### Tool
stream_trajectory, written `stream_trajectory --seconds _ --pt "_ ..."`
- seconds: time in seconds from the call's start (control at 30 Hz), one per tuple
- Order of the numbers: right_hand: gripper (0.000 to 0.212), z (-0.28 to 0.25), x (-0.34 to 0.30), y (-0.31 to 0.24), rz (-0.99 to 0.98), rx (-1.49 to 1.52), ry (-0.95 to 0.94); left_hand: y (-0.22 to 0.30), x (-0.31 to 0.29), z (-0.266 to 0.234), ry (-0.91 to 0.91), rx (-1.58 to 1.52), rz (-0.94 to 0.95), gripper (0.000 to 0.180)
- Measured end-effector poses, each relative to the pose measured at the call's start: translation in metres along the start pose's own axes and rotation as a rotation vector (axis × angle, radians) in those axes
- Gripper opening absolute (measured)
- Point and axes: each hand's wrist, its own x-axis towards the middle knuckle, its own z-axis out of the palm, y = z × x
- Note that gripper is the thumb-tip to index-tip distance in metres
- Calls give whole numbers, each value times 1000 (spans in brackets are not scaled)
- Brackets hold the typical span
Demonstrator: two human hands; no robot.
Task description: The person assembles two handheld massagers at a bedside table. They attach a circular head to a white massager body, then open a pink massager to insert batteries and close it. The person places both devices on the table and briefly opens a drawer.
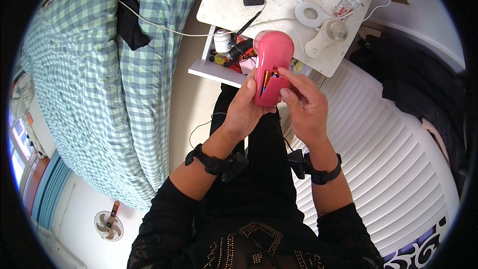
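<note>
A glossy pink handheld device with a rounded head is held up over my lap, its back toward me. My left hand is wrapped round its lower left side, thumb along the edge. The battery compartment is uncovered at the top, where batteries with gold and blue casings show. Its pink battery cover sits tilted over the lower part of the opening. My right hand has its thumb on the cover's right side and its index fingertip by the upper corner of the compartment. Other fingers of that hand are bent.
Ahead stands a white table with a tape roll, a cable and small items. Its open drawer holds a white jar and clutter. A checkered bed cover lies left, a white slatted panel right.
</note>
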Motion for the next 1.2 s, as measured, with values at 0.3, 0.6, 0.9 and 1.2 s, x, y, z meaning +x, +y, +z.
stream_trajectory --seconds 0.3,0.6,0.9,1.2 --pt "29 -2 4 -1 -41 -18 -20 0 0 2 9 -8 -11 62" --pt "30 -2 5 -3 -34 -15 -29 1 1 3 2 -15 -8 60" --pt "31 -4 2 -7 -42 -191 8 -2 1 2 8 5 -9 53" --pt "31 -1 -3 4 -88 -246 101 -8 -1 7 39 37 0 55"
